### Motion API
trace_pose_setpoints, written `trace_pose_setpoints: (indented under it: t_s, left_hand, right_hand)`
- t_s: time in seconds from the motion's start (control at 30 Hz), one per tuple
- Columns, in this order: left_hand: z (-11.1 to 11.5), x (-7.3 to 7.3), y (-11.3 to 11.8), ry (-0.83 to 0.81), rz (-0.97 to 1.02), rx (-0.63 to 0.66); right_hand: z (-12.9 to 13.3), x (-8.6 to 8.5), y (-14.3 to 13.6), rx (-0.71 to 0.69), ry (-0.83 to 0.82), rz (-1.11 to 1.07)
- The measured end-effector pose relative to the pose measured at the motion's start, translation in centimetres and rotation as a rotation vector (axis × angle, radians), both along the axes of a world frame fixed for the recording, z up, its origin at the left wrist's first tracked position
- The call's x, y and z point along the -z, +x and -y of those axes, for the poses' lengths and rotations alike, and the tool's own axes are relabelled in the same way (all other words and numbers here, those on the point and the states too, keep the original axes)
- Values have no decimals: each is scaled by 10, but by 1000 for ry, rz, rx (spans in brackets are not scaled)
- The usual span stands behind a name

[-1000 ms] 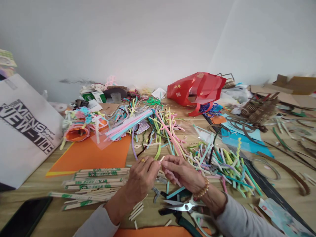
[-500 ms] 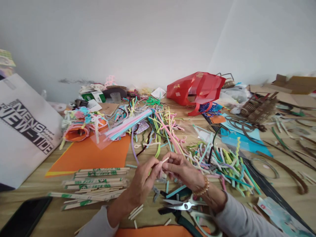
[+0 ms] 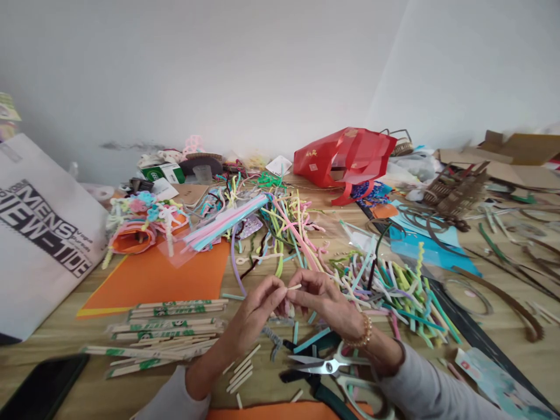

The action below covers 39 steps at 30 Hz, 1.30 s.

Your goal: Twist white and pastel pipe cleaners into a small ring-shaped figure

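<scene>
My left hand [image 3: 262, 306] and my right hand [image 3: 321, 300] meet above the middle of the table, fingertips pinched together. Between them is a short pale wooden stick [image 3: 294, 287], one end poking out over the right fingers. Something pinkish hangs below the fingertips, mostly hidden. Beneath my right wrist lie scissors [image 3: 329, 366] with pale handles, spread apart, over a dark-handled cutting tool [image 3: 328, 399]. Several short stick pieces [image 3: 240, 376] rest below my left hand, near a bent grey pipe cleaner [image 3: 275, 343].
Paper-wrapped chopsticks [image 3: 170, 324] lie left, beside orange sheets [image 3: 161, 277] and a phone [image 3: 44, 385]. Heaps of coloured pipe cleaners [image 3: 394, 286] spread behind and right. A red bag [image 3: 343, 157] stands at the back; a white bag [image 3: 44, 245] rises at far left.
Both hands stay pinched together at nearly the same place, and the stick between them now lies flatter. The view has shifted slightly, and more of the short stick pieces show beside my left wrist.
</scene>
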<state>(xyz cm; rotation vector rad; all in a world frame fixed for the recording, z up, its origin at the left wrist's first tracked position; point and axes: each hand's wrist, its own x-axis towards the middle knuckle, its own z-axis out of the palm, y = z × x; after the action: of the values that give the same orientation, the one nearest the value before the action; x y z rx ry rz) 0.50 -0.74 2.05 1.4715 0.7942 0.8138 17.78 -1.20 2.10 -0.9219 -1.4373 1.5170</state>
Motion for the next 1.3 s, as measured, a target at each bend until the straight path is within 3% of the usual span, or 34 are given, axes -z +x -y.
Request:
trace_pose_setpoints:
  t_s: [0.2, 0.4, 0.6, 0.67, 0.77, 0.93, 1.1, 1.3]
  left_hand:
    - [3, -1, -2, 63, -45, -15]
    - [-1, 9, -3, -3, 69, 62]
    - [-4, 15, -2, -70, 173, 51]
    - [-5, 16, -2, -121, 221, 70]
    - [-7, 19, -1, -237, 306, 126]
    - [-8, 25, -1, -358, 368, 204]
    - [-9, 27, -5, -310, 307, 217]
    - [-10, 22, -6, -241, 249, 200]
  right_hand:
    - [2, -3, -2, 11, -7, 9]
    - [3, -3, -4, -45, 68, 20]
    - [2, -3, -2, -117, 132, 79]
    - [1, -3, 1, -90, 223, 193]
    - [0, -6, 7, -8, 496, 444]
    - [2, -16, 14, -57, 860, 784]
    - [2, -18, 18, -75, 951, 885]
    - [1, -13, 20, -90, 904, 882]
